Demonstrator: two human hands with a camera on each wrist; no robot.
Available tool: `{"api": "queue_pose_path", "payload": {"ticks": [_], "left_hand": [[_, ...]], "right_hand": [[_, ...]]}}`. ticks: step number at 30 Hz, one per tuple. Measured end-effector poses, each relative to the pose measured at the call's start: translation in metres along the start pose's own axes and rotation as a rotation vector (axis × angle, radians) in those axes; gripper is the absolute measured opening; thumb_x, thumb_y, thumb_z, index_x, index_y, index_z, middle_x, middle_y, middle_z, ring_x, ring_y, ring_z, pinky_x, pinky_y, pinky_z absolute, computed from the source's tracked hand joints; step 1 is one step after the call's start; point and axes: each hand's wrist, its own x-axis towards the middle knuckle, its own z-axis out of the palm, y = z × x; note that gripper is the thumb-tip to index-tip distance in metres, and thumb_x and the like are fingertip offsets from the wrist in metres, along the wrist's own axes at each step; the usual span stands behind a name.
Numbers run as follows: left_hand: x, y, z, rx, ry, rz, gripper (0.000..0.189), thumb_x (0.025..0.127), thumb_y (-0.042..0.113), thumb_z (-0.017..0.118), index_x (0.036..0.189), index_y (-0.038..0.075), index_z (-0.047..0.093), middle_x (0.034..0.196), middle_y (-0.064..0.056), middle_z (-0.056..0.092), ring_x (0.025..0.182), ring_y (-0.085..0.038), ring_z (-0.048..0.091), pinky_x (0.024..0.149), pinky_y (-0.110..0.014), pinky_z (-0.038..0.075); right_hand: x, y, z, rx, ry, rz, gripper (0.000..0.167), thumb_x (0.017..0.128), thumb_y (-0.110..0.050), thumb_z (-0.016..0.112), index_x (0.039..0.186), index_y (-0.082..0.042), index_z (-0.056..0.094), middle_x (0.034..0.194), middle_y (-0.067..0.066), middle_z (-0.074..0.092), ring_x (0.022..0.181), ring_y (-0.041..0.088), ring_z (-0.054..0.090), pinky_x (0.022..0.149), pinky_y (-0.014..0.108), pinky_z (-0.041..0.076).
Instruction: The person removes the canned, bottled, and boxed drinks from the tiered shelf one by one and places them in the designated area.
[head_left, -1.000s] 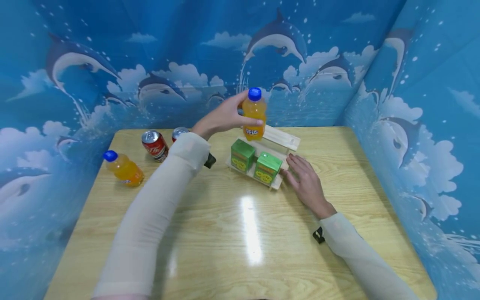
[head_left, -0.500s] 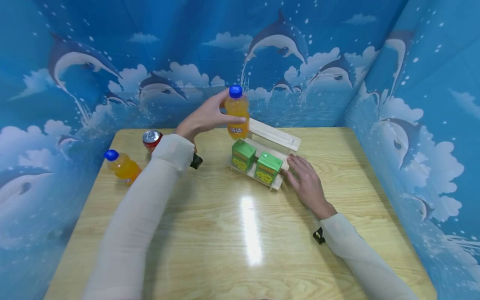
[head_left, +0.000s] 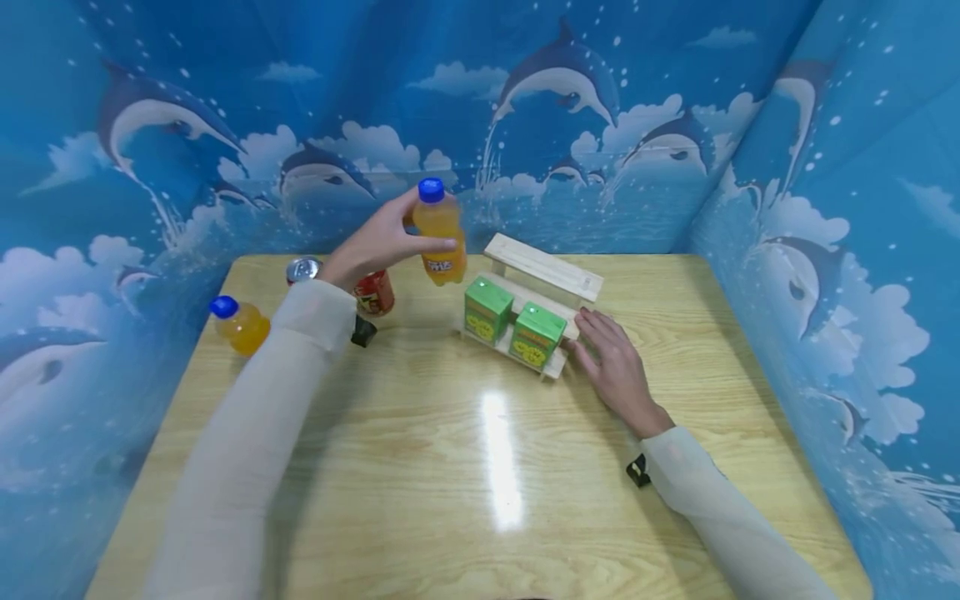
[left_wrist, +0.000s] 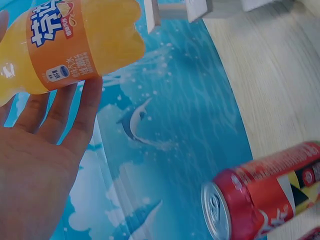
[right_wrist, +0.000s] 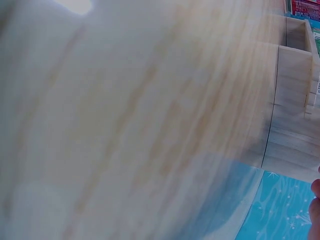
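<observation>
The left hand (head_left: 378, 242) has its grip wrapped round an orange-drink bottle (head_left: 437, 220), held nearly upright above the desk (head_left: 600, 500), left of the stepped wooden rack (head_left: 543, 265). At the rack's right end, the right hand (head_left: 617, 368) rests with its grip relaxed, fingers extended, near two green cartons (head_left: 537, 335) standing on the rack's lowest tier.

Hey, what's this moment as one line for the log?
left hand: holds bottle in air; right hand: at rack end; green boxes: on rack; second bottle: on table
</observation>
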Motion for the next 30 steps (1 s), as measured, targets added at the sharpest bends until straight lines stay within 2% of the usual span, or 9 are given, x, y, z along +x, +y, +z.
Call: {"api": "queue_pose_path", "payload": {"ticks": [8, 17, 24, 30], "left_hand": [[-0.013, -0.011, -0.011, -0.013, 0.022, -0.023, 0.080, 0.096, 0.042, 0.085, 0.164, 0.028, 0.045, 0.151, -0.009, 0.062, 0.140, -0.029, 0.059, 0.122, -0.060, 0.045], [-0.028, -0.018, -0.019, 0.019, 0.050, -0.021, 0.078, 0.098, 0.040, 0.083, 0.164, 0.026, 0.045, 0.157, -0.010, 0.057, 0.144, -0.032, 0.056, 0.123, -0.064, 0.043], [-0.041, -0.028, -0.023, -0.022, 0.069, -0.073, 0.079, 0.097, 0.041, 0.084, 0.164, 0.029, 0.045, 0.159, -0.010, 0.056, 0.145, -0.033, 0.055, 0.123, -0.065, 0.044], [-0.052, -0.037, -0.030, -0.011, 0.090, -0.078, 0.078, 0.098, 0.041, 0.083, 0.164, 0.029, 0.045, 0.159, -0.010, 0.055, 0.145, -0.034, 0.055, 0.122, -0.066, 0.043]], "right_hand": [[0.000, 0.001, 0.001, -0.002, 0.003, -0.006, 0.049, 0.100, -0.011, 0.079, 0.145, 0.003, 0.065, 0.153, 0.024, 0.063, 0.143, 0.048, 0.058, 0.122, 0.061, 0.046], [0.000, 0.001, 0.001, -0.002, 0.004, -0.002, 0.049, 0.100, -0.011, 0.079, 0.145, 0.004, 0.065, 0.153, 0.023, 0.063, 0.144, 0.046, 0.058, 0.122, 0.060, 0.046], [0.000, 0.000, 0.000, 0.006, -0.004, 0.009, 0.049, 0.100, -0.010, 0.079, 0.144, 0.004, 0.065, 0.154, 0.023, 0.062, 0.145, 0.046, 0.057, 0.123, 0.060, 0.045], [-0.001, 0.000, 0.000, 0.015, -0.001, 0.002, 0.049, 0.100, -0.010, 0.079, 0.145, 0.004, 0.065, 0.154, 0.023, 0.062, 0.145, 0.046, 0.057, 0.123, 0.060, 0.045]]}}
